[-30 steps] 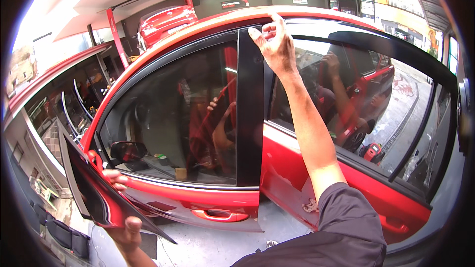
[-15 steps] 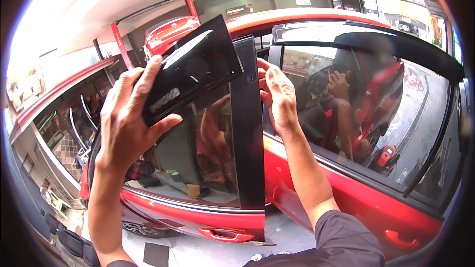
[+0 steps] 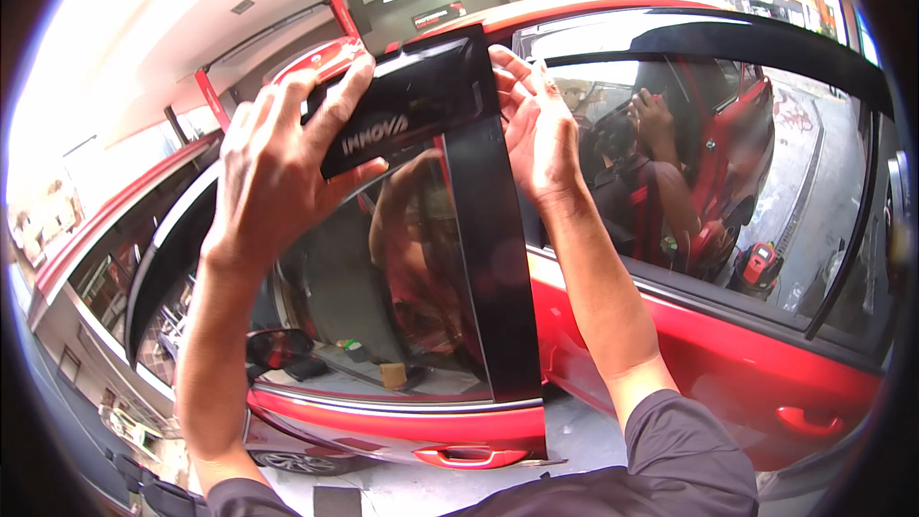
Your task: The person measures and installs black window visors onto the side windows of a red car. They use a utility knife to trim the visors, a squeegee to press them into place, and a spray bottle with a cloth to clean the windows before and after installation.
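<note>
A dark, glossy window visor (image 3: 431, 86) lies across the top rear corner of the open red car door (image 3: 383, 421). My left hand (image 3: 278, 163) grips the visor, fingers over its upper edge and thumb below. Past the visor's rear end, my right hand (image 3: 538, 124) is raised beside the black door pillar (image 3: 503, 258), palm turned toward it and fingers curled loosely apart. Whether its fingertips touch the visor's end or the door frame's far side, I cannot tell. Below the visor, the tinted door window (image 3: 383, 278) reflects the surroundings.
To the right is the red rear door (image 3: 689, 364), with another dark visor (image 3: 747, 33) along its window top. A red vehicle lift post (image 3: 211, 99) and another red car (image 3: 316, 62) stand behind. A dark mat (image 3: 337, 501) lies on the floor.
The visor has swung from a slant to nearly level, its rear end now at the door's top corner. My left hand moved right and up with it; my right hand has opened somewhat.
</note>
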`<move>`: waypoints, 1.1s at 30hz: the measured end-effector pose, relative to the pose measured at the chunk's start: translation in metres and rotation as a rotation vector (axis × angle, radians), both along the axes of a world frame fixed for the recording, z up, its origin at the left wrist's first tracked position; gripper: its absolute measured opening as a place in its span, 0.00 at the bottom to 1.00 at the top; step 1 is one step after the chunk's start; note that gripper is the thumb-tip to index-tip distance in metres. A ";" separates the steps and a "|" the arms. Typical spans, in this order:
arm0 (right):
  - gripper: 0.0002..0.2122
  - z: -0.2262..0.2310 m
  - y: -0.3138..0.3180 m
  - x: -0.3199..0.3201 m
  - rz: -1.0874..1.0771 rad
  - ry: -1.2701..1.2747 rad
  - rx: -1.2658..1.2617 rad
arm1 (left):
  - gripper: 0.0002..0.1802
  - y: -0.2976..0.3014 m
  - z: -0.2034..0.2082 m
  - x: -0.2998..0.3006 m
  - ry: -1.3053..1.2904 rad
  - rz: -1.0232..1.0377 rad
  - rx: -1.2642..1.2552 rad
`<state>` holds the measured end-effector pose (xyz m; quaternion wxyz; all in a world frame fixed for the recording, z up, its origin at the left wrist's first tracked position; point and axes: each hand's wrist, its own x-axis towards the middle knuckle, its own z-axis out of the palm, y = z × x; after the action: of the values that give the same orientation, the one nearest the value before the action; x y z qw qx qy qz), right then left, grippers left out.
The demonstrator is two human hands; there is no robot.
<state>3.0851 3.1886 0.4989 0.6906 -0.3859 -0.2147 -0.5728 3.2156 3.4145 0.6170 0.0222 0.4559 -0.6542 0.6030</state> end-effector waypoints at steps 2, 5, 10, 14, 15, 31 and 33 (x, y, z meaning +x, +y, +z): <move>0.27 -0.004 -0.001 0.007 0.102 -0.014 -0.007 | 0.47 -0.011 -0.019 0.026 0.030 0.006 -0.023; 0.27 0.000 0.002 0.013 0.151 -0.044 -0.033 | 0.50 -0.014 -0.032 0.042 0.131 -0.016 -0.016; 0.25 0.009 0.003 0.014 0.196 -0.083 -0.046 | 0.50 -0.024 -0.036 0.039 0.146 -0.066 0.043; 0.24 0.009 -0.005 0.019 0.197 -0.098 -0.069 | 0.50 -0.037 -0.035 0.044 0.094 -0.059 0.043; 0.23 0.008 -0.003 0.022 0.209 -0.099 -0.065 | 0.50 -0.037 -0.035 0.047 0.089 -0.050 0.044; 0.17 0.010 0.000 0.020 0.208 -0.099 -0.026 | 0.52 -0.052 -0.040 0.056 0.148 -0.058 0.097; 0.16 0.010 -0.001 0.021 0.161 -0.092 -0.025 | 0.52 -0.053 -0.039 0.056 0.149 -0.062 0.107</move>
<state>3.1066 3.1872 0.5092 0.7189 -0.3494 -0.2836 -0.5297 3.2717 3.3614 0.5779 0.0650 0.4794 -0.6958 0.5308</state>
